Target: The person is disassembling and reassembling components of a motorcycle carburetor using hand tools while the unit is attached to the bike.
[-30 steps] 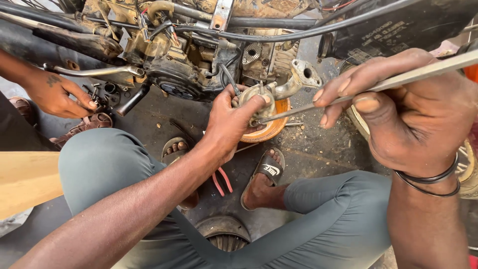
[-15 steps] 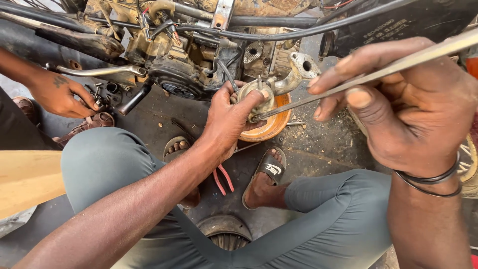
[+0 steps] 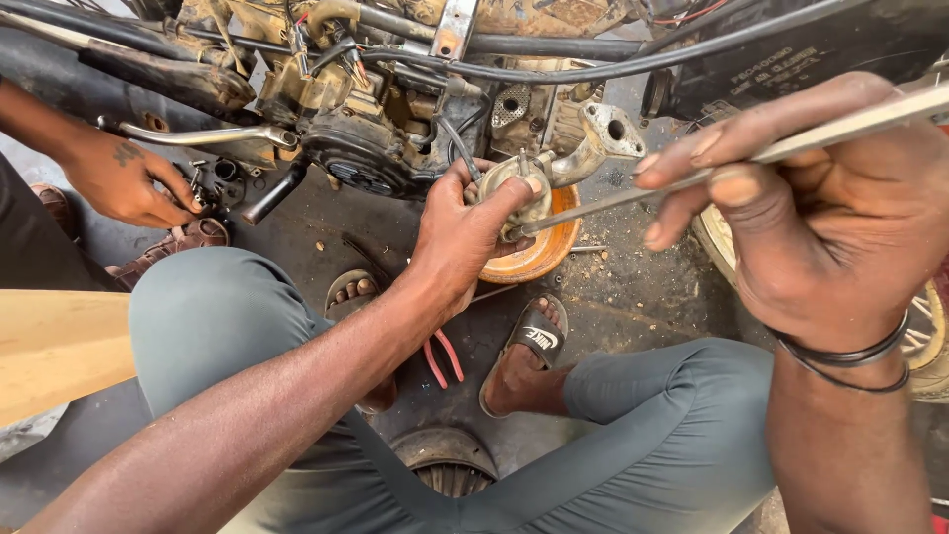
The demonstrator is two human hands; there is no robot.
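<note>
I have a single view, from the camera worn on the head. It looks steeply down and forward over the knees onto the oily ground [image 3: 326,227] and the engine [image 3: 376,109] just ahead. It sits close: both forearms fill the foreground. No second view shares this scene.

Below the grimy brown-black motorcycle engine [image 3: 376,109], an orange bowl [image 3: 534,252] sat on dark, oil-stained ground. Nearer than the engine were grey-green trousers [image 3: 672,435], a black slide sandal [image 3: 534,336], red-handled pliers [image 3: 443,358] and black wristbands [image 3: 850,358].
</note>
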